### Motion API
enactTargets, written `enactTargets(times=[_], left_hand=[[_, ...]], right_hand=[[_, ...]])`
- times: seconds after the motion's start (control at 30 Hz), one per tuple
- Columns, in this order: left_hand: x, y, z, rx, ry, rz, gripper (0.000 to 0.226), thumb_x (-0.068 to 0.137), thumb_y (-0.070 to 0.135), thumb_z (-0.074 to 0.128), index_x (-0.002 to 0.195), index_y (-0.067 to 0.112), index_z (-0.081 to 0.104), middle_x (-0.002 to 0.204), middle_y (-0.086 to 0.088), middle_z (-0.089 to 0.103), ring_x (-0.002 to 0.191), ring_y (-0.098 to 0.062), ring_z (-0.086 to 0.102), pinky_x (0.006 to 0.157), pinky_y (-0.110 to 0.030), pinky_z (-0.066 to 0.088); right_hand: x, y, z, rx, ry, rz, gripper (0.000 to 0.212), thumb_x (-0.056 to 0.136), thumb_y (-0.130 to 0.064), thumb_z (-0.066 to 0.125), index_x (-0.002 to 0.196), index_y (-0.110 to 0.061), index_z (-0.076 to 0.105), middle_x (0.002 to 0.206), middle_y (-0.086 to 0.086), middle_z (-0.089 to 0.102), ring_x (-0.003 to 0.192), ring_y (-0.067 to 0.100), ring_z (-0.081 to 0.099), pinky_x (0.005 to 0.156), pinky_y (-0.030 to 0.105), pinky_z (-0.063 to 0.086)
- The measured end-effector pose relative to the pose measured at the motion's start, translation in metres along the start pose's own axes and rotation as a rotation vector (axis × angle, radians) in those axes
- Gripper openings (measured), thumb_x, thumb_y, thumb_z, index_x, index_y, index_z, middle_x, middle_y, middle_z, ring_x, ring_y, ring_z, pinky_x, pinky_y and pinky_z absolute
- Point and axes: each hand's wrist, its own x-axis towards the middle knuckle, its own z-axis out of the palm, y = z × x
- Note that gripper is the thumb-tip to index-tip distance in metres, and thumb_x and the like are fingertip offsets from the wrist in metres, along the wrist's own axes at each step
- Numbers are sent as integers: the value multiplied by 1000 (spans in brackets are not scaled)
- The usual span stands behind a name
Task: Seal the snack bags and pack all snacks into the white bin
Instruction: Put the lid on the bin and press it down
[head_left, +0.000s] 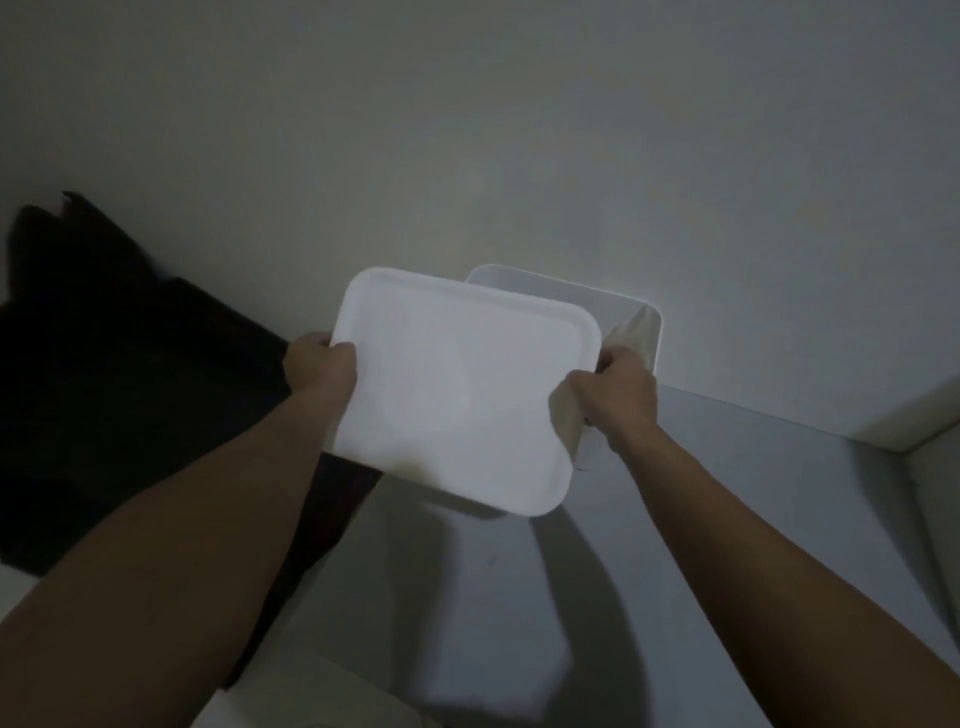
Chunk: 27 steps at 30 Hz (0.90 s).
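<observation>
Up against the wall, at the back edge of the grey table (727, 545), the white bin (652, 332) is sitting, and both hands are holding a white lid (457, 389) over it. The left hand (322, 371) is gripping the lid's left edge. The right hand (615, 392) is gripping the right edge, and a pale bag (563, 415) is sticking up beside it. The lid is tilting and sitting off to the left, so the bin is partly open. I think the lid is going on last. No snacks are showing inside. A dark cloth (119, 364) is lying at the left.
</observation>
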Motion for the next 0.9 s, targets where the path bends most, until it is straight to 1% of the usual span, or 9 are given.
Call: enactTargets(times=[0.07, 0.23, 0.3, 0.37, 0.4, 0.5, 0.57, 0.63, 0.9], left_hand=[[4, 19, 8, -10, -20, 46, 20, 80, 3, 49, 83, 4, 69, 72, -2, 59, 73, -22, 58, 66, -25, 44], [19, 53, 35, 3, -77, 105, 28, 82, -3, 53, 101, 2, 72, 89, -6, 64, 84, -22, 62, 77, -24, 47], [23, 61, 48, 5, -126, 105, 24, 83, -3, 55, 93, 11, 71, 80, -1, 62, 80, -20, 60, 76, -22, 45], [28, 66, 62, 12, -159, 123, 23, 81, -5, 56, 81, 17, 62, 68, 3, 53, 73, -18, 56, 73, -22, 44], [30, 68, 69, 9, -172, 128, 23, 81, -6, 56, 81, 17, 61, 70, 2, 54, 72, -18, 55, 74, -22, 43], [37, 73, 88, 14, -189, 110, 21, 82, -6, 58, 87, 8, 72, 86, -4, 66, 90, -22, 62, 81, -19, 43], [42, 77, 100, 18, -181, 103, 27, 84, -5, 59, 106, 2, 72, 108, -12, 70, 102, -25, 65, 82, -17, 42], [48, 81, 109, 24, -193, 102, 32, 84, -4, 59, 114, 1, 69, 117, -15, 68, 106, -26, 64, 82, -15, 41], [70, 79, 140, 94, -219, 108, 31, 84, -4, 58, 112, 1, 70, 116, -18, 68, 107, -28, 65, 84, -20, 44]], right_hand=[[11, -5, -14, -11, 52, -1, 27, 69, -18, 62, 95, -17, 69, 93, 9, 71, 86, 33, 68, 80, 46, 59], [42, -3, -43, -47, 170, 71, 24, 71, -12, 64, 94, -11, 72, 94, 12, 71, 92, 34, 67, 80, 35, 55], [54, 1, -52, -35, 218, 102, 26, 73, -10, 66, 98, -10, 72, 98, 13, 71, 95, 33, 67, 81, 33, 53], [64, 6, -57, -25, 248, 137, 24, 77, -7, 70, 100, -4, 72, 100, 15, 71, 94, 32, 68, 83, 35, 55], [70, 8, -58, -21, 253, 151, 23, 77, -6, 71, 99, 0, 72, 98, 16, 72, 90, 31, 69, 83, 37, 57], [86, 15, -56, 3, 258, 189, 16, 76, -4, 72, 92, -1, 74, 89, 15, 72, 78, 31, 71, 78, 45, 61], [99, 19, -54, 0, 263, 217, 11, 75, -5, 72, 86, -5, 74, 81, 12, 69, 77, 31, 70, 76, 45, 62], [111, 22, -53, -13, 268, 235, 9, 76, -7, 72, 85, -6, 73, 79, 11, 68, 76, 31, 70, 74, 44, 62], [144, 35, -41, -25, 240, 283, 16, 80, -6, 66, 94, -2, 73, 91, 17, 71, 84, 35, 70, 76, 44, 61]])
